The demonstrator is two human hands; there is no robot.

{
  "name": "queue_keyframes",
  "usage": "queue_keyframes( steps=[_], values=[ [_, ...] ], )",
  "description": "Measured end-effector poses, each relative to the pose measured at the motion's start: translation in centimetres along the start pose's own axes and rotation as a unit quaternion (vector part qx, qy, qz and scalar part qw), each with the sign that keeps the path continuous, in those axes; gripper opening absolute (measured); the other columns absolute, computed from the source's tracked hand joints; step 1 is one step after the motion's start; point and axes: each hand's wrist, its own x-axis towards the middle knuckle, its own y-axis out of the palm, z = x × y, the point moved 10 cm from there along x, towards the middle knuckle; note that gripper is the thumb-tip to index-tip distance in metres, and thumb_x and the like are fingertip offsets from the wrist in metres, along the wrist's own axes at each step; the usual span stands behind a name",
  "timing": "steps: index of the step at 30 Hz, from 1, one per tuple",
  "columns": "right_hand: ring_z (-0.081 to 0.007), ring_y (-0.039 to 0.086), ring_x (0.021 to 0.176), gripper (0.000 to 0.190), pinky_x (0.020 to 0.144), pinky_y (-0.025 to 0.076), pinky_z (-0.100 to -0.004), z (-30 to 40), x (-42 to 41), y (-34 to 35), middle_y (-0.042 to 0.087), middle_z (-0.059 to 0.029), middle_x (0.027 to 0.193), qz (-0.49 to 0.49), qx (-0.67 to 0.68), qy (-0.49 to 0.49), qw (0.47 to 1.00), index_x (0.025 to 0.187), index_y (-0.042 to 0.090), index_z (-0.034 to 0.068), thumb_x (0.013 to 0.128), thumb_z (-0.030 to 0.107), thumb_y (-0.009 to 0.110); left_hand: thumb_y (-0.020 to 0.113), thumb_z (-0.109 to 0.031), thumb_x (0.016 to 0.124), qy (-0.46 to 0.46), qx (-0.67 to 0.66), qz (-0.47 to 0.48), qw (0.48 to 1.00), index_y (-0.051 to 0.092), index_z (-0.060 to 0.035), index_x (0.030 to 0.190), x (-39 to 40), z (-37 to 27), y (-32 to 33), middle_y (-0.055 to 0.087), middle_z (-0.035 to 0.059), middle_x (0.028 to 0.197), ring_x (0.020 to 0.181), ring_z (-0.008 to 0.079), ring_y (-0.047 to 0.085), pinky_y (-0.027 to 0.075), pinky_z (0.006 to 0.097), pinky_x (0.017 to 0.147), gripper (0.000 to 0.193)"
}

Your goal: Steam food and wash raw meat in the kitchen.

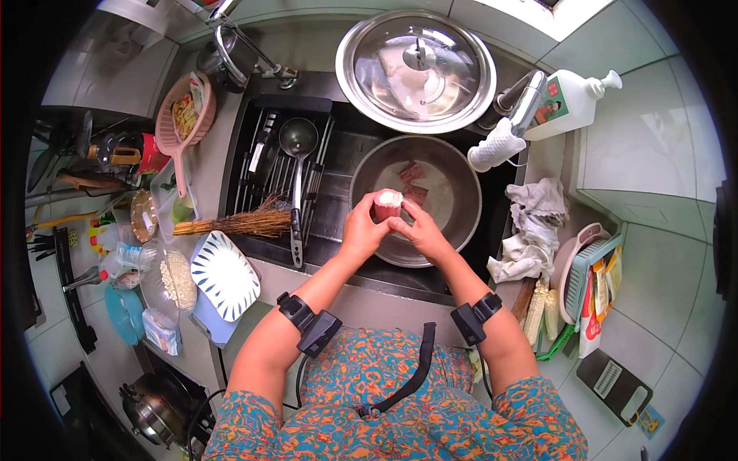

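Between both hands I hold a chunk of raw meat (388, 206) with a pale end, perhaps bone, facing up. My left hand (364, 229) grips its left side, and my right hand (422, 231) has its fingertips on the right side. The piece is held over a round metal basin (450, 230) standing in the sink. Inside the basin, a few more pieces of reddish meat (413, 173) lie on the bottom, partly hidden behind my hands.
A large lidded pan (416, 118) stands behind the basin, beside the cloth-wrapped faucet (497, 147). On the left, a rack (248, 190) bears a ladle (298, 141) and a twig brush (242, 223). Crumpled cloths (530, 230) lie at right, near a white pump bottle (568, 106).
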Motion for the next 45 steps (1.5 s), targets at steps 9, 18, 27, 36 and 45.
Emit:
queue_keyframes(
  steps=[9, 18, 27, 36, 45],
  values=[
    [-0.0132, 0.056, 0.091, 0.040, 0.083, 0.043, -0.0276, -4.5, 0.7, 0.3, 0.063, -0.0054, 0.096, -0.046, 0.142, 0.123, 0.981, 0.114, 0.058, 0.002, 0.090, 0.034, 0.055, 0.064, -0.008, 0.078, -0.027, -0.101, 0.088, 0.991, 0.050, -0.0032, 0.123, -0.1, 1.0, 1.9, 0.064, 0.0092, 0.101, 0.092, 0.0172, 0.061, 0.048, 0.0286, 0.081, 0.047],
    [-0.0128, 0.058, 0.089, 0.035, 0.080, 0.045, -0.0272, -6.6, 0.9, 2.2, 0.062, -0.0067, 0.101, 0.021, 0.142, 0.202, 0.969, 0.114, 0.055, 0.001, 0.087, 0.024, 0.057, 0.056, 0.002, 0.083, -0.162, -0.208, 0.084, 0.961, 0.047, -0.0007, 0.129, -0.7, 6.3, 3.9, 0.063, 0.0064, 0.104, 0.095, 0.0117, 0.058, 0.045, 0.0246, 0.085, 0.047],
    [-0.0321, 0.060, 0.100, 0.049, 0.084, 0.046, -0.0366, -16.9, 0.2, -2.3, 0.061, -0.0194, 0.110, 0.021, -0.286, 0.336, 0.897, 0.116, 0.054, 0.005, 0.081, 0.038, 0.061, 0.061, -0.014, 0.085, -0.247, -0.146, 0.133, 0.949, 0.041, 0.0062, 0.131, -2.6, 8.0, 5.2, 0.051, 0.0166, 0.129, 0.119, 0.0199, 0.048, 0.035, 0.0283, 0.100, 0.054],
    [-0.0327, 0.058, 0.105, 0.051, 0.088, 0.044, -0.0377, -16.9, 0.8, -0.5, 0.059, -0.0206, 0.112, -0.012, -0.187, 0.236, 0.954, 0.123, 0.047, 0.004, 0.085, 0.036, 0.056, 0.057, -0.012, 0.087, -0.334, -0.223, 0.077, 0.912, 0.038, 0.0067, 0.132, -2.4, 11.7, 5.0, 0.051, 0.0158, 0.129, 0.120, 0.0198, 0.047, 0.036, 0.0263, 0.098, 0.052],
    [-0.0132, 0.056, 0.095, 0.035, 0.084, 0.043, -0.0268, -11.1, 1.6, 3.1, 0.060, -0.0083, 0.106, -0.009, 0.084, 0.155, 0.984, 0.117, 0.053, 0.000, 0.096, 0.027, 0.044, 0.051, -0.026, 0.094, -0.332, -0.363, 0.096, 0.865, 0.053, -0.0093, 0.120, -1.1, 10.6, 5.6, 0.062, 0.0017, 0.104, 0.093, 0.0116, 0.058, 0.045, 0.0273, 0.082, 0.031]
  ],
)
